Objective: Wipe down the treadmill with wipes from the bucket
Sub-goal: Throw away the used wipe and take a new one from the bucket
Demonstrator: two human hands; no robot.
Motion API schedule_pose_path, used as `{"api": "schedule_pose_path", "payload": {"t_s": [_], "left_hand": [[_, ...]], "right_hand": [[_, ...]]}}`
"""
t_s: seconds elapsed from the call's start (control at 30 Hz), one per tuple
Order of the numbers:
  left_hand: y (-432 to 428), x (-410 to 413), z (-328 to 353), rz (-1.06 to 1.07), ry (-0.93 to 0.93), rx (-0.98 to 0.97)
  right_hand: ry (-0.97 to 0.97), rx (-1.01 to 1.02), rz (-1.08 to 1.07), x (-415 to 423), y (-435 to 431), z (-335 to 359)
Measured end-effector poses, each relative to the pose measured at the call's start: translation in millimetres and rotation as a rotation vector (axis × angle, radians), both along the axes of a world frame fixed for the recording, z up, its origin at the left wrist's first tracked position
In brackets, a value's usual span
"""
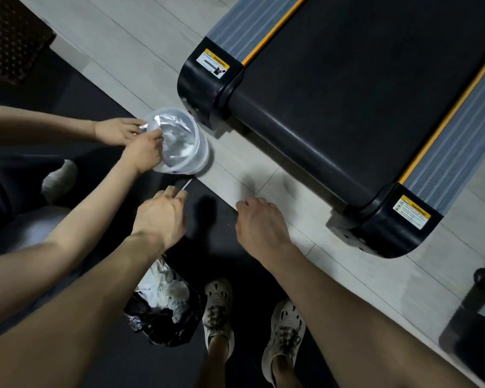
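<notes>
One see-through white bucket point(199, 152) sits on the pale floor point(249, 163) just beside the treadmill point(347, 93) and its black rear corner, with another person's hands point(144, 151) at its rim. Meanwhile my left hand point(161, 217) pinches a thin white strip point(186, 186), and my right hand point(259, 219) hangs loosely curled, empty I think.

The treadmill point(347, 107) runs off the top and right edges, and the small print on its warning labels point(411, 212) is too fine for us to read. Inside the bucket point(202, 156) another person's hand point(144, 154) covers part of the contents, our right hand point(259, 219) curls its fingers out of sight — and the thin white strip point(184, 186) our left hand point(160, 217) pinches is too slight to identify.
</notes>
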State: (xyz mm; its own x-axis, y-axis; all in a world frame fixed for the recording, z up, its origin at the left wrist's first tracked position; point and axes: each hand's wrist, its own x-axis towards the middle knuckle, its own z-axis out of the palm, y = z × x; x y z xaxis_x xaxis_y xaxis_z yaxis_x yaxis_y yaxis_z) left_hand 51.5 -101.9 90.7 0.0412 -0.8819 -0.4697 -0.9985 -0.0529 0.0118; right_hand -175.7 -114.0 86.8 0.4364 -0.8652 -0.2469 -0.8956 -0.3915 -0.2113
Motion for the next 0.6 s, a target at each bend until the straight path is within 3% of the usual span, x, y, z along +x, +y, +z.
{"api": "schedule_pose_path", "payload": {"t_s": [0.27, 0.47, 0.6], "left_hand": [[-14.1, -31.6, -65.2, -0.076, 0.144, 0.082], [-17.3, -27.8, -172.7, 0.215, 0.078, 0.189], [-0.9, -5.4, -224.4, 0.207, 0.071, 0.022]], "right_hand": [[0.030, -0.018, -0.074, -3.2, -8.6, -66.8], [0.014, 0.092, -0.048, 1.2, 1.1, -142.2], [-0.024, 0.126, -0.057, 9.8, 12.6, -180.1]]}}
